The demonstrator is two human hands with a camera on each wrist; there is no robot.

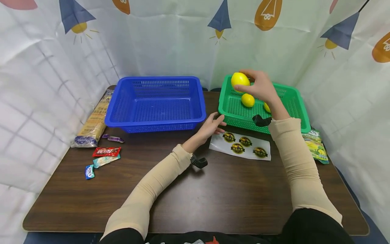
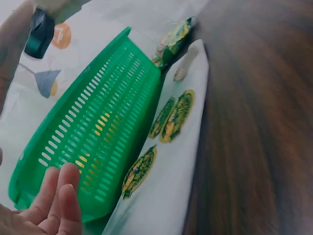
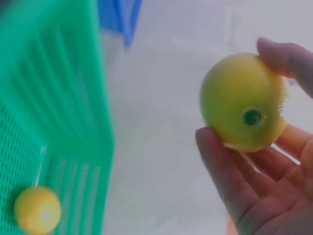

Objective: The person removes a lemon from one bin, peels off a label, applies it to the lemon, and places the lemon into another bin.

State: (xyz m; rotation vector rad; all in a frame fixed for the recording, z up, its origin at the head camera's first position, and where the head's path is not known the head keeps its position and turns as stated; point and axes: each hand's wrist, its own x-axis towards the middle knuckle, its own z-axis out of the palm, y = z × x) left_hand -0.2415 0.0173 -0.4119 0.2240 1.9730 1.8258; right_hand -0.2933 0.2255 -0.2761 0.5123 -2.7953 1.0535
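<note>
Lemon (image 1: 239, 80) sits in your right hand (image 1: 259, 86), raised above the back left corner of the green basket (image 1: 292, 98). Your grip on it is closed: in the right wrist view the thumb (image 3: 225, 171) and fingertips (image 3: 281, 56) curl round the yellow fruit, whose green stem spot faces the camera. A second lemon (image 1: 247, 100) lies on the basket floor just below the one you hold, and a third (image 1: 266, 107) shows partly behind your wrist.

Your left hand (image 1: 210, 127) rests on the desk (image 1: 213, 189) with its fingers relaxed and straight, holding nothing; the fingertips reach the basket's near left corner. Whether they actually touch the rim, you cannot tell from these views.

Just in front of the basket lies a white sticker sheet (image 1: 240, 146) carrying four round dark and yellow stickers, its left end next to your left hand. A blue basket (image 1: 156, 103) stands to the left of the green one, apart from it. Further left lie a long noodle pack (image 1: 92, 122) and several small snack packets (image 1: 105, 156). A green packet (image 1: 317, 145) lies at the desk's right edge, beside the green basket.
</note>
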